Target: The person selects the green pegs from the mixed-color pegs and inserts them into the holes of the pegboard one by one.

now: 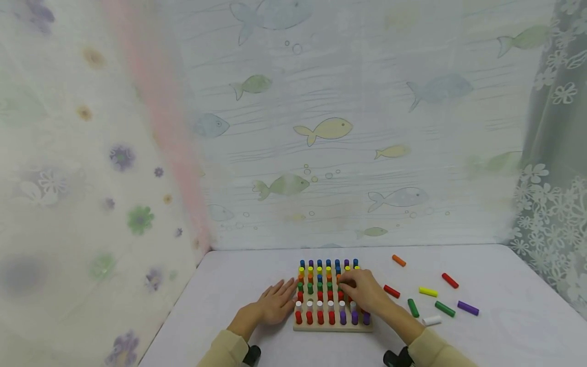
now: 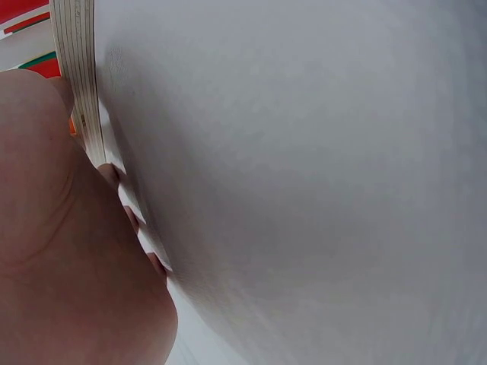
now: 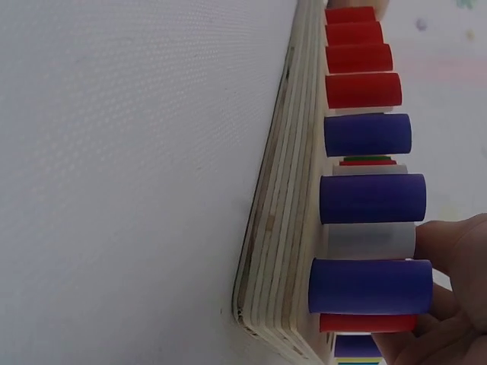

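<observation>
Left hand (image 1: 275,305) flat, fingers relaxed, bracing pegboard (image 1: 332,326) mid-table (image 1: 238,285) | right hand (image 1: 362,291) over its right rows, fingertips curled on a peg, which one I cannot tell | seat it straight, keep board pinned

A: Setting looked like a makeshift recording booth, not a furnished room.

B: Evidence?

A: A table (image 1: 238,285) under white cloth was closed in on three sides by hung fabric: a fish-print curtain (image 1: 348,132) behind, a flower-print sheet (image 1: 82,168) on the left, lace (image 1: 555,168) on the right. No furniture showed beyond that.
</observation>
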The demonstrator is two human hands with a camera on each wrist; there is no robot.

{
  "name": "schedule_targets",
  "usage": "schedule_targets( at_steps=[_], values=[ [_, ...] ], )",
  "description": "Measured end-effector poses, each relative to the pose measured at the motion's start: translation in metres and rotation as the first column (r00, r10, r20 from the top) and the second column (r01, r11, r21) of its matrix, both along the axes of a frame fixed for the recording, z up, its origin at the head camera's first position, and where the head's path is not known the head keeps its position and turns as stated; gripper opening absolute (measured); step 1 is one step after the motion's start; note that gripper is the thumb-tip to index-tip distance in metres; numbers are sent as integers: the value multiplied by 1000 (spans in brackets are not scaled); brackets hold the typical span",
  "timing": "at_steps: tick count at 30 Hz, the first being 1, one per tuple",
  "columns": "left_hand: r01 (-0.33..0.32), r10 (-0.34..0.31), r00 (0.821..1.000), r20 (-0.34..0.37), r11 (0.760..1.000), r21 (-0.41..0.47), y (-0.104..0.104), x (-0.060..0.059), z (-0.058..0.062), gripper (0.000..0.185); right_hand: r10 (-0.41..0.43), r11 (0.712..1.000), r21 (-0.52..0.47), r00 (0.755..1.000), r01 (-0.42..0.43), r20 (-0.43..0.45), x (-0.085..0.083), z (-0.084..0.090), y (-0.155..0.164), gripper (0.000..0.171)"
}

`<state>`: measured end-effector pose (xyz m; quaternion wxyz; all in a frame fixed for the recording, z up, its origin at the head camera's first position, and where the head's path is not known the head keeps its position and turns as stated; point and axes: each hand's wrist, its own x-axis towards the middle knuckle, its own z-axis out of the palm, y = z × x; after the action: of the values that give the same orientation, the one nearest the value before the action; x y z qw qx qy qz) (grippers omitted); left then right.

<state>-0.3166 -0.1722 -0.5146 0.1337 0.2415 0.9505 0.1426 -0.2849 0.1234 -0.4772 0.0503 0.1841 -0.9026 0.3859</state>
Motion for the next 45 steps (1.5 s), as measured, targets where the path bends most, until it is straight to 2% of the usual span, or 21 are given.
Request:
schedule_targets(
  at_steps=[8,17,21,24,26,34,38,45],
  values=[
    [-10,10,1000,2,1000,1,0,-1,-1,66,-3,1000,13,1000,2,15,2,2,-2,14],
    [-13,14,1000,15,999,-34,7,17,27,62,25,1000,-1,999,-25,26,2,3,0,17],
    [5,-4,1000,1,1000,-31,4,13,20,64,74,997,-7,997,-74,24,3,4,4,17],
    [3,-2,1000,8,1000,-30,4,12,19,64,110,994,-7,994,-109,26,5,6,9,19],
    [-10,11,1000,19,999,-36,6,15,24,62,123,992,-15,992,-123,31,6,7,12,19],
    [-5,5,1000,9,999,-35,6,15,24,61,143,990,-6,989,-143,44,14,17,34,16],
    [14,-14,1000,-3,1000,-19,4,14,22,64,152,988,24,988,-153,28,19,23,50,17],
    [8,-8,1000,4,1000,-28,6,16,25,62,154,985,79,988,-151,-26,26,33,82,24]
  ],
)
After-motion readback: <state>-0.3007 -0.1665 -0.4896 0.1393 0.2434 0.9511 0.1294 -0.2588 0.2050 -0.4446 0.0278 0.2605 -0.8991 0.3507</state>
